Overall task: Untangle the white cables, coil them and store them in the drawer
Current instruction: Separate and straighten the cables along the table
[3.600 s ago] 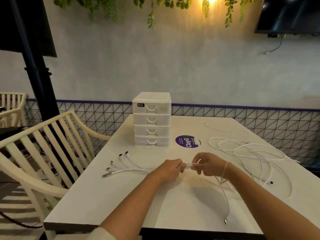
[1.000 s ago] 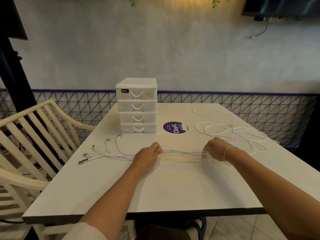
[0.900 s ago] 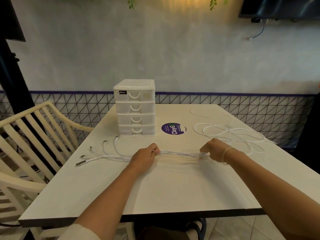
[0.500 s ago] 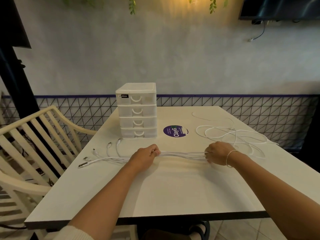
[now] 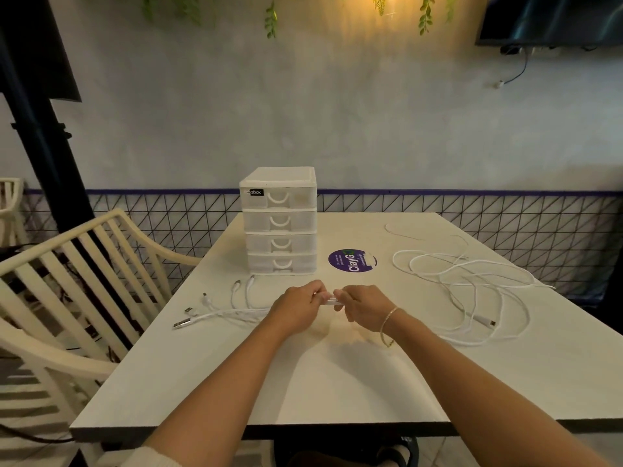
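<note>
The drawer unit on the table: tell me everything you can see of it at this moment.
The drawer unit is a small white, slightly see-through plastic tower of four stacked drawers, each with a curved cut-out handle; all look closed. A black label sits at the top drawer's left corner. It stands upright toward the far side of the white table, left of a round purple sticker. Neither hand touches it; cable plugs lie just in front.
</note>
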